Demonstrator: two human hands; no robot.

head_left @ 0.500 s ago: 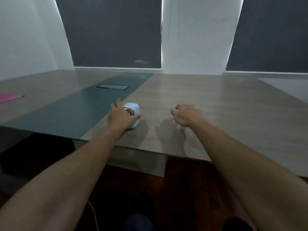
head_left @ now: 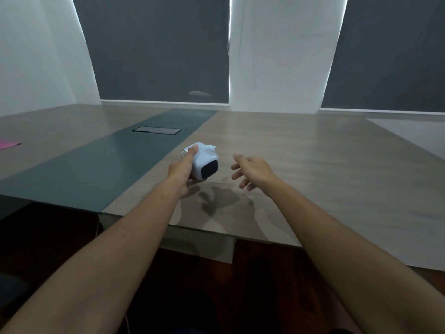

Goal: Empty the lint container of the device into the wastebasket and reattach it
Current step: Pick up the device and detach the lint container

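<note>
Grey blinds [head_left: 154, 47] cover the windows behind a long wooden table [head_left: 301, 160] with a dark green strip [head_left: 96, 165] running down its middle. Set into the strip is a small black hatch [head_left: 156, 130]. A pink sheet [head_left: 7, 143] lies at the far left edge. The person's left hand [head_left: 181, 173] grips a small white device [head_left: 203, 162], tilted just above the table, its dark panel facing the camera. The right hand [head_left: 251, 172] hovers just beside it, fingers spread and holding nothing. Both bare forearms reach in from below.
</note>
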